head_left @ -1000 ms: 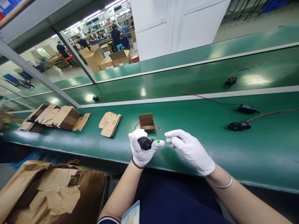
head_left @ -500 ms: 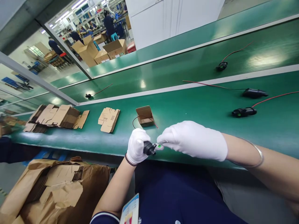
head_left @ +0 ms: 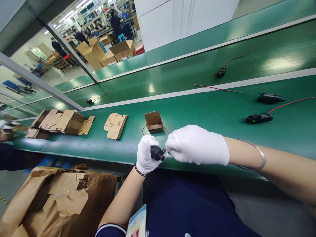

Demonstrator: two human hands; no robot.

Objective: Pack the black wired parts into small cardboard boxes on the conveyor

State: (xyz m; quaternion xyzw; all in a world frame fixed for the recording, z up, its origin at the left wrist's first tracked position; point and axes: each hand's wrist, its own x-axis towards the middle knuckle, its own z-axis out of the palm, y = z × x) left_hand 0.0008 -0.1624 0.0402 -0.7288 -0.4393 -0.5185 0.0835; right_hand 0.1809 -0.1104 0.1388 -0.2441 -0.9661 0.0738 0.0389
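Note:
My left hand, in a white glove, is wrapped round a small black pump whose nozzle end points toward me. A round green sticker sits at the tip of my left forefinger. My right hand, also gloved in white, pinches at that sticker with thumb and fingers together; its knuckles partly cover the spot. Just beyond my hands stands a small open carton with its flap up. A thin red and black wire loops in front of it, its lower ends hidden by my hands.
Flat cartons lie left of the open box, with a larger stack farther left. Two wired pumps rest at right. Other pumps lie on the far belt. A paper-lined box stands lower left. Another person's gloved hand shows at the left edge.
My right hand has come in from the right to the sticker on my left forefinger. My left hand has turned the pump slightly. Pumps on the far belt have drifted left.

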